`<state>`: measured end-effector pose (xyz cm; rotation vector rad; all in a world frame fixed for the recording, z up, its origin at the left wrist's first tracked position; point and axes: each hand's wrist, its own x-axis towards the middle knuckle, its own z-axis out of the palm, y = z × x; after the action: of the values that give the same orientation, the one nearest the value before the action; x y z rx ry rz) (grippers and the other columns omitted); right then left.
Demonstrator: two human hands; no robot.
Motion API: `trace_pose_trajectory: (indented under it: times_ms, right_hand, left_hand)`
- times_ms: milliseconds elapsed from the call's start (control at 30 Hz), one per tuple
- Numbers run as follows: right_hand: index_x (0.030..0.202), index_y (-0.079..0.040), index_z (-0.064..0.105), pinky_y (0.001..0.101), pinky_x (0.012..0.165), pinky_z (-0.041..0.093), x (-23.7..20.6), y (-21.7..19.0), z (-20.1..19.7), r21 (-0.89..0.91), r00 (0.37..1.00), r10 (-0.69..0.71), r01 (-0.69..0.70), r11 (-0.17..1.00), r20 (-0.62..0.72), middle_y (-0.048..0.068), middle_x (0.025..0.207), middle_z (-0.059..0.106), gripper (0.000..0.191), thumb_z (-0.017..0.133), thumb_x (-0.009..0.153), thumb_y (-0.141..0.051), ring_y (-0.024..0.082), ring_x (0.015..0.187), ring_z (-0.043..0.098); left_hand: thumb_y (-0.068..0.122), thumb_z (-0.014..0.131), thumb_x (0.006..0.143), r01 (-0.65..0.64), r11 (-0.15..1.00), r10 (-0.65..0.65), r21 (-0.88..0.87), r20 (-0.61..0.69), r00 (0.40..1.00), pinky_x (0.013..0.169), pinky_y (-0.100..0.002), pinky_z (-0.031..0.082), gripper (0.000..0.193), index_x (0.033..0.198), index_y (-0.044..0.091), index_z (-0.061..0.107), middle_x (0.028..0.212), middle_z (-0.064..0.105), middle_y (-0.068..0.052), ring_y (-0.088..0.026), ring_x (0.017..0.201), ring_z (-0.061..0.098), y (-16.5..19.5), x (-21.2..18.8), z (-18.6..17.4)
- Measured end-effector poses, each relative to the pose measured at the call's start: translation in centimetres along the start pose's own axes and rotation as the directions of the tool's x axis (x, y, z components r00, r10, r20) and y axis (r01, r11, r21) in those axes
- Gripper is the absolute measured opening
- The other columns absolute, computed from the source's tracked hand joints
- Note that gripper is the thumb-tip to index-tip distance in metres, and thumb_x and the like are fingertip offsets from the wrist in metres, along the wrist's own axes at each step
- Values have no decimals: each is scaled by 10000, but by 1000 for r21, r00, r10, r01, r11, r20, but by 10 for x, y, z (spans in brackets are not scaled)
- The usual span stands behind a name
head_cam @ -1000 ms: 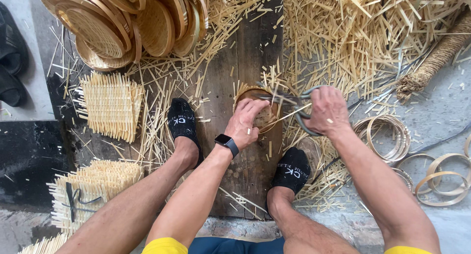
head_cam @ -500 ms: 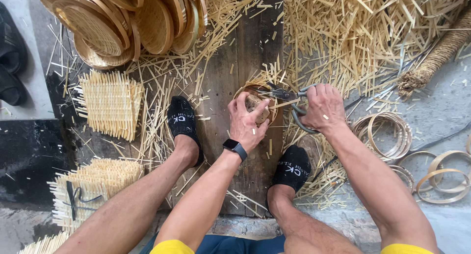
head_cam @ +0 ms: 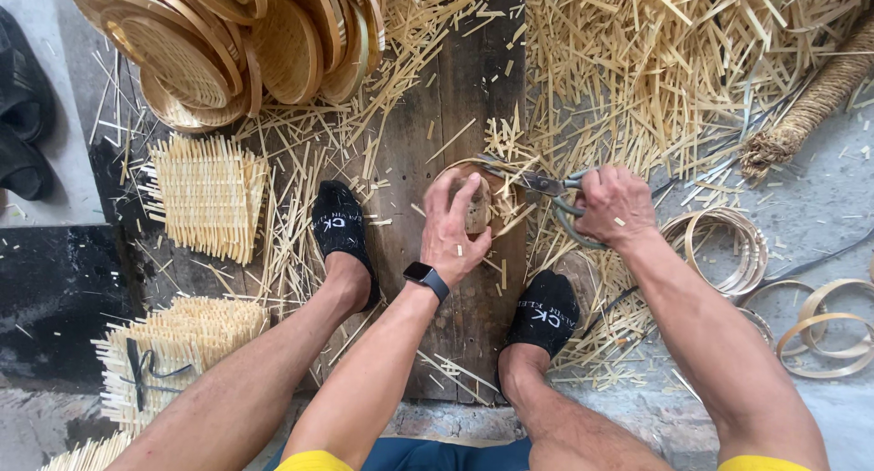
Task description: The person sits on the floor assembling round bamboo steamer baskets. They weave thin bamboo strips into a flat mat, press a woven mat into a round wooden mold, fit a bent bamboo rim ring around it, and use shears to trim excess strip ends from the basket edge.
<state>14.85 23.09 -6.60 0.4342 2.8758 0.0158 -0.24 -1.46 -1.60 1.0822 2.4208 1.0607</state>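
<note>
Trimming step: left hand (head_cam: 455, 230) clasps small round woven bamboo basket (head_cam: 475, 202); right hand (head_cam: 614, 207) closed around grey-handled metal shears (head_cam: 546, 187), needing careful rim alignment.

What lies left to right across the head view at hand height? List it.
Square woven bamboo mat → left hand on the small round woven basket → metal shears → right hand → bamboo hoop rings.
</note>
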Motion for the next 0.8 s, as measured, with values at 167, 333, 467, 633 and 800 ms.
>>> trace_pose_trajectory:
  times_ms: [167, 333, 467, 633, 800]
  right_hand:
    - [861, -8, 663, 379, 666, 560, -6, 10, -2, 125, 995, -16, 27, 992, -94, 141, 808, 627, 420, 768, 768, -403, 260, 747, 642]
    - [837, -29, 666, 342, 624, 546, 5, 2, 3, -2, 994, -45, 45, 999, -98, 104, 747, 615, 393, 747, 648, -364, 215, 688, 616]
    - [839, -86, 644, 333, 595, 530, -2, 16, 11, 56, 998, 29, -32, 998, 60, 64, 740, 592, 213, 712, 897, -280, 180, 662, 591]
    - [858, -8, 651, 428, 700, 540, -11, 26, 18, 247, 921, 380, -388, 888, 82, 139, 868, 613, 464, 762, 898, -456, 269, 760, 609]
    - [1120, 109, 641, 533, 886, 486, -14, 13, 2, 311, 848, 504, -440, 843, -166, 259, 1030, 590, 756, 894, 543, -309, 395, 984, 568]
  left_hand:
    - [100, 844, 711, 127, 992, -126, -23, 27, 992, 1112, -493, 452, 825, 1448, 319, 545, 1441, 409, -245, -457, 1342, 469, -1, -4, 9]
    - [-1, 728, 733, 0, 998, -9, 67, 133, 991, 1155, -495, 451, 798, 1431, 361, 592, 1453, 480, -217, -438, 1331, 510, -10, -2, 9]
    - [19, 737, 737, -14, 992, -9, 122, 182, 983, 1128, -488, 475, 761, 1398, 377, 619, 1477, 487, -198, -429, 1340, 524, -10, 5, 0]
    - [270, 861, 723, 232, 973, -232, 16, 96, 968, 1011, -466, 534, 717, 1386, 316, 593, 1379, 496, -207, -408, 1230, 570, 13, 4, -6]
    - [401, 813, 880, 489, 863, -486, -124, 55, 872, 962, -431, 563, 509, 1271, 116, 655, 1345, 516, -210, -322, 1154, 638, -1, 13, 2]
